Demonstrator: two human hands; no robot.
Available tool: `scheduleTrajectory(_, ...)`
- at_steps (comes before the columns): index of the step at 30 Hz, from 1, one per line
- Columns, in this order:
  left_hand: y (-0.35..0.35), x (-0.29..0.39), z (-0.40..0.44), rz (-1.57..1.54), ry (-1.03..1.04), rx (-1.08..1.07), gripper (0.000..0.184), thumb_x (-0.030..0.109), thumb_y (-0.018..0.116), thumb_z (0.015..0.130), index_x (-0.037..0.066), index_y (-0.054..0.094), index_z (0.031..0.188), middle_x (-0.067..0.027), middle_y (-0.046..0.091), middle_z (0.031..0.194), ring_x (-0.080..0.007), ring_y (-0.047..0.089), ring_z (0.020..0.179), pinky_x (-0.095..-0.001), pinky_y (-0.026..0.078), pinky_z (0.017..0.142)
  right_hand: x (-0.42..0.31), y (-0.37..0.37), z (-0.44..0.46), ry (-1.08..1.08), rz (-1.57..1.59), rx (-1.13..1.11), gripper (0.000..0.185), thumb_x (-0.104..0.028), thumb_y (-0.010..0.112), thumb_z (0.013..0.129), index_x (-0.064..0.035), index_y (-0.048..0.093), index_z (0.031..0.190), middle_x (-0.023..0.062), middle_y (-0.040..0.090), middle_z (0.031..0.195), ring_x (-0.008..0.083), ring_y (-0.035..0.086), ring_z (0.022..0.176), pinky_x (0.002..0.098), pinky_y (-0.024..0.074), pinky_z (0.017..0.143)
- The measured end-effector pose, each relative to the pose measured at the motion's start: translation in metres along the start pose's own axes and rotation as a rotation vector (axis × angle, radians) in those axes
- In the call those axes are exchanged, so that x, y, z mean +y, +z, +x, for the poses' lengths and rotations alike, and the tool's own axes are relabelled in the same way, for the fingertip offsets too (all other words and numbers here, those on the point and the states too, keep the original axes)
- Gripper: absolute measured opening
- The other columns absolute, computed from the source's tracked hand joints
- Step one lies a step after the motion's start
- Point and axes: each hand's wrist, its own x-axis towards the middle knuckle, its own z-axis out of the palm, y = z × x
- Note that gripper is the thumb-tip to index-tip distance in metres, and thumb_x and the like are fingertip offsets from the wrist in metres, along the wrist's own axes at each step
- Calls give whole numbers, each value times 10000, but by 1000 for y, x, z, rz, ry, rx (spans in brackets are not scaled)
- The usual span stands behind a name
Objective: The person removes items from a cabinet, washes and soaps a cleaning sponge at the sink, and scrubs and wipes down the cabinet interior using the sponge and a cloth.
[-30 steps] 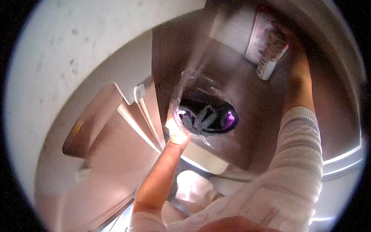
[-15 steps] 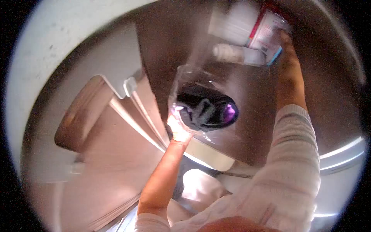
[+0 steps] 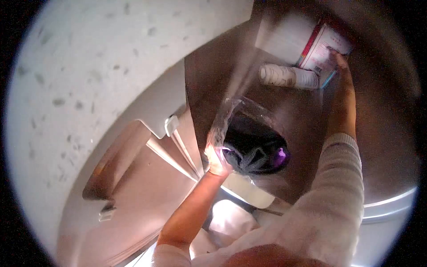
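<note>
My left hand (image 3: 217, 156) is closed on the edge of a clear plastic bag (image 3: 249, 106), low in the middle of the view. Inside the bag lies a dark bundle (image 3: 255, 144) with grey and purple parts. At the upper right, my right hand (image 3: 340, 60) reaches to a white and red packet (image 3: 327, 46). Its fingers are on the packet's surface, partly lost in shadow, and I cannot make out whether they grip it. A pale printed cylinder (image 3: 284, 76) lies just below the packet.
A speckled white surface (image 3: 58, 89) fills the upper left. An open brown cabinet door (image 3: 147, 191) with light hinges and a handle stands at the lower left. Beside the packet is a blurred white object (image 3: 284, 38). A pale strip (image 3: 249, 191) lies below the bag.
The cylinder has gone from upright below the packet to lying sideways at its left. My right hand has shifted on the packet. My left hand still holds the bag, and the view has shifted.
</note>
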Motion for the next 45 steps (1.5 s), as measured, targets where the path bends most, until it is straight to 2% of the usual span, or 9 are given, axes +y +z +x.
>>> scheduleTrajectory(4, 5, -6, 4, 93, 49, 61, 468, 147, 585, 659, -33, 536, 1088, -236, 548, 1070, -381, 532, 1015, -377, 415, 889, -67, 29, -40, 104, -63, 64, 489, -364, 437, 853, -55, 500, 1227, 69, 423, 1318, 216, 354, 1226, 327, 261, 1028)
scheduleTrajectory(8, 5, 4, 7, 35, 29, 82, 514, 138, 605, 633, -29, 520, 1111, -235, 541, 1075, -395, 522, 1013, -389, 416, 884, -15, 4, 2, -468, -213, -276, 901, -757, 350, 708, -51, 468, 1255, 72, 413, 1330, 253, 346, 1237, 345, 230, 1040)
scheduleTrajectory(11, 3, 6, -1, 125, 39, 59, 539, 126, 627, 599, -28, 521, 1105, -240, 541, 1061, -401, 520, 1008, -396, 416, 876, 9, 28, 55, -211, -221, -27, 1024, -842, 237, 670, -13, 511, 1206, 105, 469, 1275, 264, 391, 1200, 348, 223, 1043)
scheduleTrajectory(12, 4, -6, -8, 148, 2, 28, 554, 124, 634, 590, -29, 516, 1109, -241, 540, 1058, -401, 519, 1010, -396, 414, 878, 5, 32, 50, -401, -114, -102, 817, -663, 342, 733, -18, 515, 1202, 92, 473, 1273, 244, 414, 1182, 337, 247, 1033)
scheduleTrajectory(18, 1, 2, 1, 99, 68, 57, 512, 111, 613, 663, -29, 491, 1139, -210, 547, 1090, -350, 531, 1022, -378, 411, 890, -51, 19, -7, -124, -64, 243, 845, -678, 408, 717, -38, 403, 1270, 104, 384, 1328, 255, 349, 1223, 366, 232, 1040)
scheduleTrajectory(25, 11, 6, 5, -540, -328, 45, 369, 150, 522, 800, -4, 515, 1134, -152, 554, 1105, -270, 555, 1005, -366, 427, 872, -57, 21, -14, -143, -17, 253, 932, -694, 485, 699, -62, 271, 1350, 118, 280, 1392, 268, 272, 1271, 400, 214, 1047)
scheduleTrajectory(28, -8, 18, 15, 78, 55, -12, 431, 154, 577, 723, -16, 516, 1114, -190, 553, 1066, -324, 554, 986, -377, 434, 852, -63, 20, -7, -139, 3, 246, 984, -701, 518, 691, -72, 215, 1384, 124, 236, 1419, 273, 240, 1292, 414, 206, 1050)
scheduleTrajectory(37, -2, 15, 18, 32, 23, 87, 495, 193, 627, 651, -4, 535, 1095, -226, 548, 1050, -373, 544, 969, -399, 429, 849, -115, 18, -24, 116, -103, 312, 814, -600, 520, 773, -66, 317, 1353, 102, 281, 1411, 251, 277, 1284, 366, 204, 1059)
scheduleTrajectory(45, -3, 17, 23, 2, 96, 81, 422, 208, 592, 706, 1, 553, 1072, -203, 565, 1032, -380, 546, 956, -399, 434, 837, -116, 14, -28, -161, -117, 425, 852, -567, 575, 754, -83, 255, 1377, 98, 236, 1429, 262, 221, 1308, 390, 188, 1068)
